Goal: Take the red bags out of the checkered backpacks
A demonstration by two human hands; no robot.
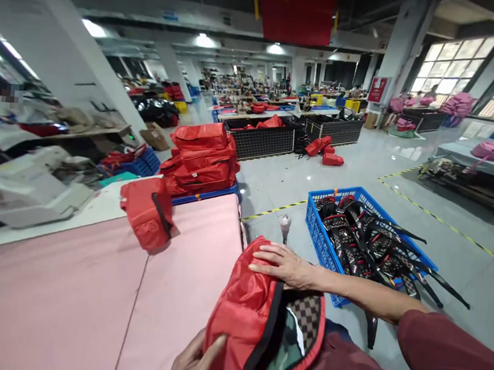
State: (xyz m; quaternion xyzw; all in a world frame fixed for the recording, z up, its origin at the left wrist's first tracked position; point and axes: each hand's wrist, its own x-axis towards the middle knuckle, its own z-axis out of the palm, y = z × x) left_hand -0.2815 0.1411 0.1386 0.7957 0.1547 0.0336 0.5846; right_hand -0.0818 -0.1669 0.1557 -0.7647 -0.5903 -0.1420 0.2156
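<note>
A red fabric bag piece point(246, 304) with a checkered and camouflage lining point(299, 331) sits at the near edge of the pink table point(71, 296). My right hand point(286, 265) lies flat on its top, fingers spread. My left hand point(192, 363) grips its lower left side from below. A second red bag piece point(148, 211) with a black strap lies farther back on the table, out of reach of both hands.
A blue crate point(323, 242) full of dark patterned straps stands on the floor to the right. Stacked red bags point(202, 156) sit on a blue pallet behind the table. A sewing machine point(28, 190) stands at left. Yellow floor tape point(440, 223) marks the aisle.
</note>
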